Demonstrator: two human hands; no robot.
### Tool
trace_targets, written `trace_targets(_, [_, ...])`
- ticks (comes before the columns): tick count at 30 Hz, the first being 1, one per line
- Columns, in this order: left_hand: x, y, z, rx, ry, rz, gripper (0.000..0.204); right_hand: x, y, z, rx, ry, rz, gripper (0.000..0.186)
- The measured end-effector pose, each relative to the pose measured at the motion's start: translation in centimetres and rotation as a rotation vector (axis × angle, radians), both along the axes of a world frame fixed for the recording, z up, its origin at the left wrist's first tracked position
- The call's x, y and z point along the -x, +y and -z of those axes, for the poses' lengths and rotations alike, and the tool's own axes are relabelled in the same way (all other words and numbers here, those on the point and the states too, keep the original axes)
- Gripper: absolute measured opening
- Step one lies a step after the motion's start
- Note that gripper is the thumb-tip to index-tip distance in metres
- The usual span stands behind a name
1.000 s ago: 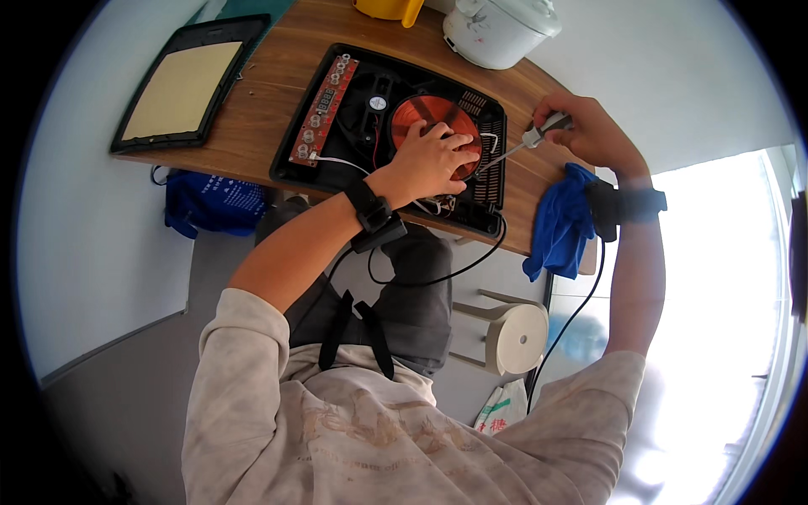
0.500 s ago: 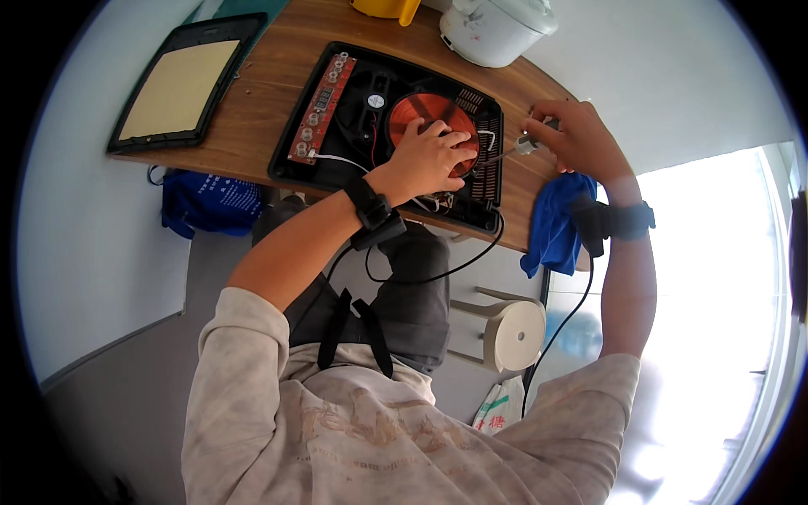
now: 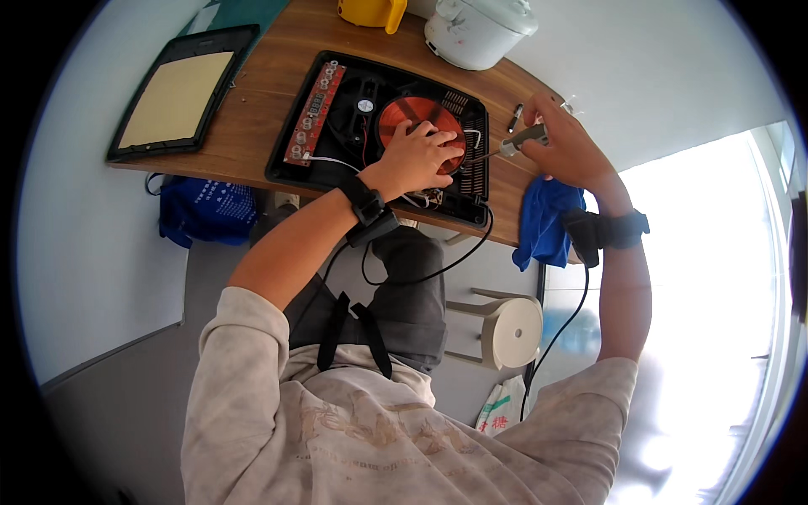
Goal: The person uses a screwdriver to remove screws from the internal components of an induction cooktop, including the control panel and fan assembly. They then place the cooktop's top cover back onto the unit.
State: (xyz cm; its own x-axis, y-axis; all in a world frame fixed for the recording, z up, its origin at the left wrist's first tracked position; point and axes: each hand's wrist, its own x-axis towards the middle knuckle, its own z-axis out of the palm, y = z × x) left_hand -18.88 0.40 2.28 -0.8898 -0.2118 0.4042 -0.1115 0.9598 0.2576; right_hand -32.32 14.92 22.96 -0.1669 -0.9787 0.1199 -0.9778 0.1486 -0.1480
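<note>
An opened induction cooker (image 3: 290, 126) lies on the wooden table, its black base showing a red control board (image 3: 313, 114), a fan (image 3: 365, 106) and a round copper-red coil (image 3: 412, 109). My left hand (image 3: 412, 156) rests on the coil's near part, fingers spread, and hides some of it. To the right, my right hand (image 3: 562, 143) grips a screwdriver (image 3: 523, 141) by its grey and clear handle. Its thin shaft points left toward the coil's right edge; I cannot make out what the tip touches. A black cord (image 3: 481, 244) hangs from the cooker's near right corner.
The detached black top panel (image 3: 177, 101) lies at the table's left. A yellow container (image 3: 370, 12) and a white rice cooker (image 3: 475, 34) stand at the back. Blue cloth (image 3: 547, 223) hangs over the right edge near a small dark marker (image 3: 515, 118). A stool (image 3: 513, 332) stands below.
The view has shifted slightly. My right fingers have changed their hold, so more of the screwdriver's handle shows. My left hand stays on the coil.
</note>
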Motion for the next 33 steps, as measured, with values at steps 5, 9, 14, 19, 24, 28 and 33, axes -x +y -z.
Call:
trace_targets(5, [0.3,0.5,-0.1,-0.004,0.001,-0.003,0.057,0.4,1.0,-0.7,0.031,-0.258,0.055,0.020])
trace_targets(9, [0.2,0.2,0.2,0.000,0.011,-0.002,0.057,-0.4,1.4,-0.5,0.045,-0.211,0.110,0.021])
trace_targets(14, [0.2,0.3,0.5,0.023,0.052,0.000,0.057,-0.5,1.1,0.8,0.102,0.166,0.153,0.032])
trace_targets(19, [0.1,0.2,0.4,0.001,0.059,0.020,0.053,-1.0,-0.2,1.9,0.146,0.286,0.098,0.032])
trace_targets(24, [0.2,0.2,0.2,0.015,0.050,0.002,0.057,-0.4,0.1,1.7,0.198,0.104,0.065,0.032])
trace_targets(28, [0.1,0.3,-0.4,0.022,0.056,-0.003,0.051,0.4,3.0,2.3,0.221,-0.084,0.247,0.032])
trace_targets(33, [0.0,0.6,-3.1,-0.029,-0.049,0.061,0.038,-0.1,6.6,2.9,0.265,-0.304,0.533,0.031])
